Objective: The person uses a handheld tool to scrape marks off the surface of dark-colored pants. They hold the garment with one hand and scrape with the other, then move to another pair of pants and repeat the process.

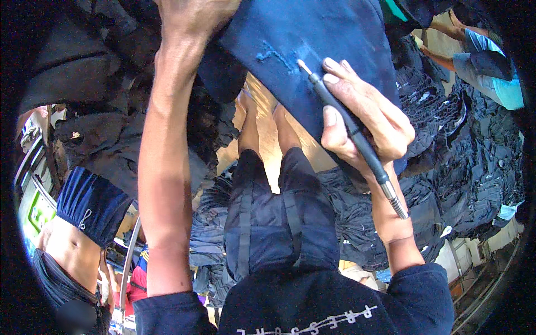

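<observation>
A black, pen-shaped rotary grinder [357, 131] with a ribbed metal collar at its rear end is gripped in my right hand [374, 111], between thumb and fingers. Its pale tip meets, or nearly meets, dark blue denim cloth [340, 33] beside a frayed, lighter patch [273, 54]. At the upper edge, my left hand [195, 17] lies by the left side of the cloth. Its fingers are cut off by the picture's edge, so their hold is hidden.
Heaps of dark garments [458, 167] lie at the right, with more dark cloth [100, 145] at the left. One person [72, 245] stands at lower left; another person's legs [446, 39] show at upper right. My own legs stand over a tan floor [262, 106].
</observation>
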Demonstrator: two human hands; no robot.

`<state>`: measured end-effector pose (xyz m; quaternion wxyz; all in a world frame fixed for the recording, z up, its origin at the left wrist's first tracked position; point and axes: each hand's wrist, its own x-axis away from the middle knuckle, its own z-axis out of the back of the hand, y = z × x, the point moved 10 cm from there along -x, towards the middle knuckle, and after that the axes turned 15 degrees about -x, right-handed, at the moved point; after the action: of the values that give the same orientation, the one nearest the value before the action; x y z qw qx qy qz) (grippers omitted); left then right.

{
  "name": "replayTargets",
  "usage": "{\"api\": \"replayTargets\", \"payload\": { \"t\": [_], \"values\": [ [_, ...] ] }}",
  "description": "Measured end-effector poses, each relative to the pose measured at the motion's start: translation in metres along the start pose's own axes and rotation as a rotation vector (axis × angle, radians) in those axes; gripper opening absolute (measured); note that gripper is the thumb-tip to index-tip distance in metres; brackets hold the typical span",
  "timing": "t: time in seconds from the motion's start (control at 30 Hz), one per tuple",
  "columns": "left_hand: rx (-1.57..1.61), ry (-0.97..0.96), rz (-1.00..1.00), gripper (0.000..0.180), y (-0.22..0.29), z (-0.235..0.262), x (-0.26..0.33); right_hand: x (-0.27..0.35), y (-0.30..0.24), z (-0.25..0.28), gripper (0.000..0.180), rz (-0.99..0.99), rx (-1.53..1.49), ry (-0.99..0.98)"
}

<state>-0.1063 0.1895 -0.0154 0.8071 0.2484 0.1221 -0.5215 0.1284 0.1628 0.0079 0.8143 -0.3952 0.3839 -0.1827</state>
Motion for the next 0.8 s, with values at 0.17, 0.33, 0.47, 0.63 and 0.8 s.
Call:
{"api": "replayTargets", "payload": {
  "t": [0.17, 0.33, 0.47, 0.63, 0.8],
  "values": [
    [0.07, 0.02, -0.032, 0.053, 0.0, 0.001, 0.0, -0.002, 0.005, 0.003, 0.028, -0.02, -0.024, 0.028],
    [0.024, -0.034, 0.025, 0.052, -0.004, -0.005, 0.001, -0.006, 0.002, 0.006, 0.026, -0.015, -0.048, 0.059],
    [-0.007, 0.039, -0.014, 0.053, 0.001, 0.001, 0.0, -0.007, -0.002, 0.009, 0.026, -0.008, -0.09, 0.085],
    [0.108, -0.079, 0.044, 0.052, -0.003, -0.009, 0.0, -0.005, 0.007, 0.003, 0.025, -0.106, -0.071, 0.101],
    [-0.053, 0.059, -0.006, 0.053, 0.005, 0.006, 0.0, -0.005, 0.005, 0.005, 0.026, -0.064, -0.059, 0.098]
  ]
}}
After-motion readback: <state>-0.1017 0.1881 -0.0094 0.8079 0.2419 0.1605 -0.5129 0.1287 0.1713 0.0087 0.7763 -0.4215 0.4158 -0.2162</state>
